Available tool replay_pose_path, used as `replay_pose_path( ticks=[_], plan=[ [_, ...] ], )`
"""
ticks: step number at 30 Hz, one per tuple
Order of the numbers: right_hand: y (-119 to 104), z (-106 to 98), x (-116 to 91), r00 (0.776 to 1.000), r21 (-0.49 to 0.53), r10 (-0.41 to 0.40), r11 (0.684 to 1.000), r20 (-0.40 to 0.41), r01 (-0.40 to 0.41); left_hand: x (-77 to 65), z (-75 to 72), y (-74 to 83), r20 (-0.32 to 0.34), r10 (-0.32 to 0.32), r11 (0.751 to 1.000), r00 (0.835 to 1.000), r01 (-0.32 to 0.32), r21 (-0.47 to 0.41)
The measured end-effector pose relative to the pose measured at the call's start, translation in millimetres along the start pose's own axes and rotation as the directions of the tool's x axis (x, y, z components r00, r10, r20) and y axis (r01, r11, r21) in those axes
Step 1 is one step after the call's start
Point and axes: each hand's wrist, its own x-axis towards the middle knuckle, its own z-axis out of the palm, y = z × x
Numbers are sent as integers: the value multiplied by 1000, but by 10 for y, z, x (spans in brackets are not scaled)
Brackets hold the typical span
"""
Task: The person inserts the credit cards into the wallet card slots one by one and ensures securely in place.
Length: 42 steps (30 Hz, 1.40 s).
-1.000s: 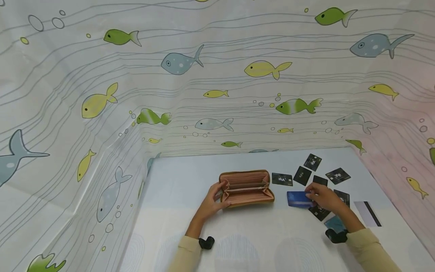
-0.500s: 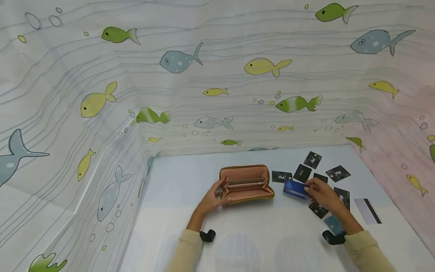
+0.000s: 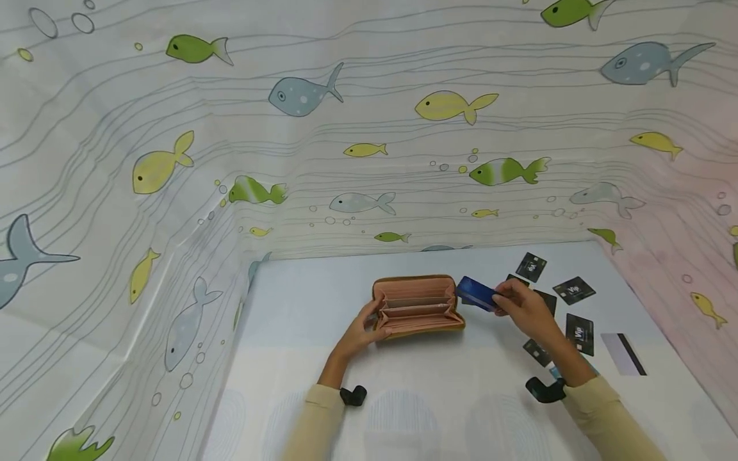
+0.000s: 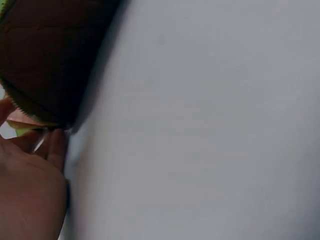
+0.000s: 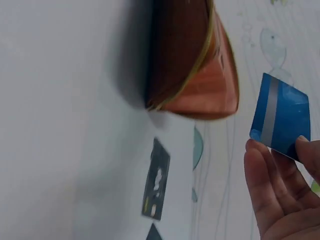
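A brown zip-around wallet (image 3: 418, 325) stands unzipped in the head view, its pink pleated compartments facing up. At its left end, my left hand (image 3: 359, 334) grips the edge between thumb and fingers; the left wrist view shows these fingers at the wallet's corner. My right hand (image 3: 527, 310) pinches a blue card (image 3: 477, 294) by one end. The card is raised off the table, its far end close to the wallet's right side. In the right wrist view, a pale stripe runs across the blue card (image 5: 287, 117), with the thumb on one face and fingers behind.
Several black VIP cards (image 3: 573, 291) lie scattered right of the wallet, some partly hidden by the right hand. A light card with a dark stripe (image 3: 624, 354) is farther right. A fish-patterned sheet (image 3: 357, 179) rises behind the white table (image 3: 311, 294).
The right hand has lifted the blue card and brought it left and away from me, up to the wallet's right end. The left hand keeps its hold on the wallet.
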Motion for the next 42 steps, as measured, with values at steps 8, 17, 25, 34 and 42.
replay_pose_path(
  ticks=[8, 17, 25, 34, 42],
  plan=[
    [-251, 168, 132, 996, -3, -69, 998, 62, 69, 8, 59, 130, -54, 17, 999, 998, -19, -48],
    [-453, 271, 307, 986, -101, -154, 982, 60, 160, 66, 82, -106, -102, 14, 999, 995, -17, -32],
    [-515, 315, 391, 976, -150, -203, 965, 85, 214, -3, 69, -62, -92, -17, 999, 996, 14, -32],
    [-532, 375, 509, 955, -156, -274, 944, 116, 289, -84, 30, 210, -48, -46, 998, 998, 44, -55],
    [-599, 498, 600, 933, -163, -337, 921, 125, 355, -106, 40, 204, -19, -45, 995, 999, 43, -95]
  ],
)
